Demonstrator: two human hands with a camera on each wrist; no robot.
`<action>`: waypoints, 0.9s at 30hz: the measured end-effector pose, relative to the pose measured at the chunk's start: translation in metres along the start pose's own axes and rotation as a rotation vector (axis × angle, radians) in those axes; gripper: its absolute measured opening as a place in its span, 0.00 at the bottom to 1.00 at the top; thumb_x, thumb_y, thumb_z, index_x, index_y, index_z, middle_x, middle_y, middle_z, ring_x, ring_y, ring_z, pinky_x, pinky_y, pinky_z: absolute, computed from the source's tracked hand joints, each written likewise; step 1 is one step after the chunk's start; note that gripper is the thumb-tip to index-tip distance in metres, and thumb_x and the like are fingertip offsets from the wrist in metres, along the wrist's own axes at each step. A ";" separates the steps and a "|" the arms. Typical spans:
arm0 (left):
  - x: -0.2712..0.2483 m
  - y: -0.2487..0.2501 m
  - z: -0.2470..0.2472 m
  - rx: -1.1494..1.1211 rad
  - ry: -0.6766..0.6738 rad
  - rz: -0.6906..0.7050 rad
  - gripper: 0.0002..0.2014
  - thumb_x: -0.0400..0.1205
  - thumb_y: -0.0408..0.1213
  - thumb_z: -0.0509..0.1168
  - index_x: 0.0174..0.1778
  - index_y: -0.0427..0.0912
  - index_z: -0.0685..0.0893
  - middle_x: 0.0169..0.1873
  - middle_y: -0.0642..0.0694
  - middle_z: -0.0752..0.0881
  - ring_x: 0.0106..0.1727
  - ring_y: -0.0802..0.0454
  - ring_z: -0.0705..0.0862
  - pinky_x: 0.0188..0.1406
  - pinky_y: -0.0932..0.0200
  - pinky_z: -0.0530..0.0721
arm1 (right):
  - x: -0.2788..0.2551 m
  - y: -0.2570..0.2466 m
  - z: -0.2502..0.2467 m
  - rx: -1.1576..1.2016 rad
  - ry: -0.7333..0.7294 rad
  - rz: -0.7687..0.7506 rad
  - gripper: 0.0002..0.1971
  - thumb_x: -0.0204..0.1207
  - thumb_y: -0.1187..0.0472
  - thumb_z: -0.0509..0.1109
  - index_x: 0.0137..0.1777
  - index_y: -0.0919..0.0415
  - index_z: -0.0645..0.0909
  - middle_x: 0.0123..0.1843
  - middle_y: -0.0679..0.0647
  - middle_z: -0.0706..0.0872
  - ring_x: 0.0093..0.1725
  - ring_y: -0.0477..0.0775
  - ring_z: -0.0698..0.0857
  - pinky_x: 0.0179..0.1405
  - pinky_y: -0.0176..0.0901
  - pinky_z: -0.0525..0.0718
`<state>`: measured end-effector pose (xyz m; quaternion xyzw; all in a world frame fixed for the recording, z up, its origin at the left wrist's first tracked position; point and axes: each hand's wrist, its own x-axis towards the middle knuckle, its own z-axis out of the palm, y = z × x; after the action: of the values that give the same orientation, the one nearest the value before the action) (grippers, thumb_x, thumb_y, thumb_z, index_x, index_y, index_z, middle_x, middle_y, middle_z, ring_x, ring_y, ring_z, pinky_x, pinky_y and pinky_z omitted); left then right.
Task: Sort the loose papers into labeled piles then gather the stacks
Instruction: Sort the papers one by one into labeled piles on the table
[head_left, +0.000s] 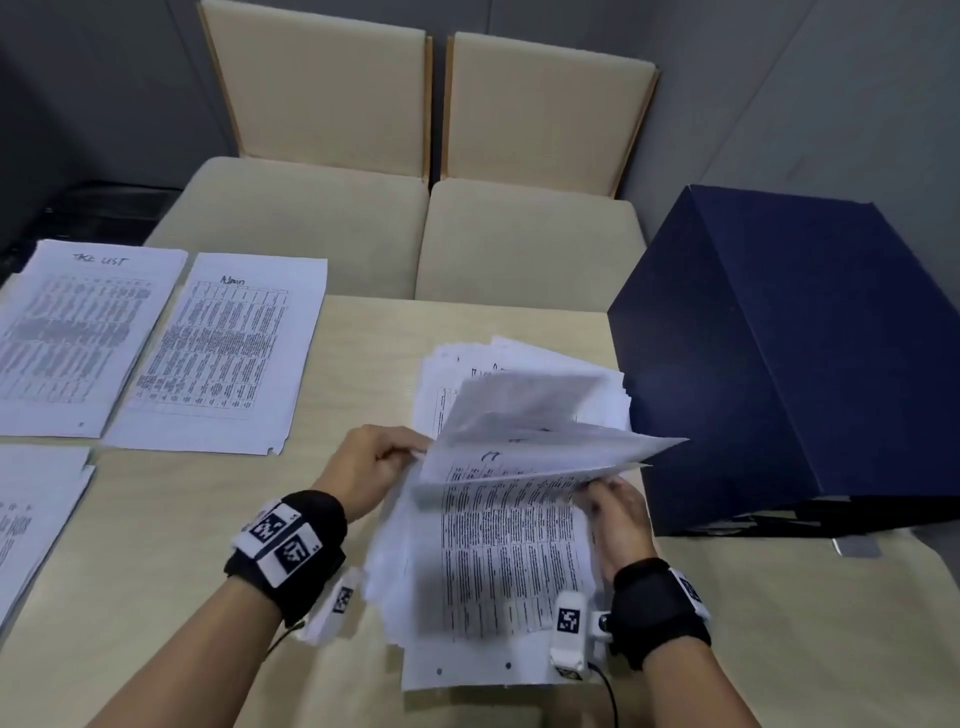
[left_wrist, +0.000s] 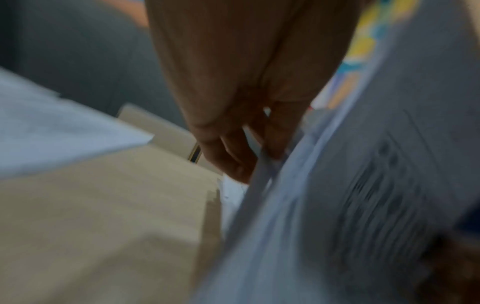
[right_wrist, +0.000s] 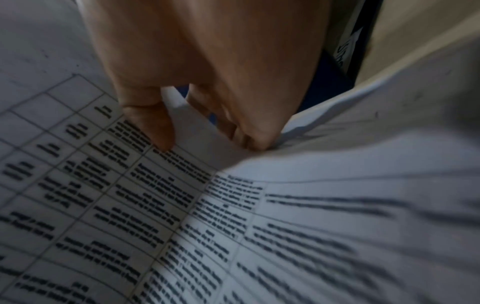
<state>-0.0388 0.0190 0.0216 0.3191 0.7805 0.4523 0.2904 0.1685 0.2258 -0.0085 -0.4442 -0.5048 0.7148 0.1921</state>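
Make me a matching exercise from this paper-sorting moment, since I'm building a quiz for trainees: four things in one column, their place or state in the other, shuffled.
Things:
1. Admin pile
2. dark blue box
3. lifted sheets
4. beige chairs

Places or states:
A. behind the table's far edge
B. held up by the left hand and right hand
C. flat on the table, far left part
D. standing on the table's right side

Pairs: 1-C, 2-D, 3-B, 4-A

Two hands (head_left: 371, 462) (head_left: 618, 512); two beige chairs (head_left: 311, 156) (head_left: 540, 171); one dark blue box (head_left: 789, 353); three sorted paper piles (head_left: 78, 332) (head_left: 218, 353) (head_left: 31, 519); one loose heap (head_left: 493, 561); one counter (head_left: 182, 571).
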 end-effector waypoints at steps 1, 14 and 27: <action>-0.003 0.006 0.002 -0.162 -0.070 -0.060 0.27 0.77 0.12 0.58 0.42 0.47 0.94 0.43 0.53 0.93 0.48 0.61 0.89 0.51 0.69 0.83 | 0.002 0.002 0.000 -0.005 -0.004 0.010 0.07 0.75 0.74 0.66 0.47 0.67 0.85 0.51 0.61 0.88 0.56 0.59 0.83 0.65 0.57 0.80; 0.017 -0.015 0.027 0.493 0.097 -0.240 0.21 0.82 0.46 0.67 0.26 0.45 0.69 0.23 0.49 0.76 0.29 0.47 0.74 0.25 0.56 0.62 | -0.001 -0.006 -0.009 -0.007 0.113 0.018 0.13 0.76 0.71 0.72 0.57 0.57 0.82 0.53 0.54 0.89 0.53 0.53 0.86 0.60 0.49 0.82; -0.004 -0.006 0.017 -0.339 0.083 -0.050 0.04 0.72 0.39 0.71 0.34 0.44 0.84 0.23 0.44 0.78 0.27 0.54 0.73 0.30 0.63 0.72 | 0.009 -0.003 -0.005 -0.030 0.101 -0.001 0.10 0.72 0.78 0.69 0.36 0.64 0.82 0.31 0.49 0.87 0.42 0.56 0.83 0.46 0.45 0.80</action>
<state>-0.0247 0.0224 0.0091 0.2273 0.7121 0.5828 0.3186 0.1676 0.2362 -0.0099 -0.4822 -0.5054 0.6839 0.2108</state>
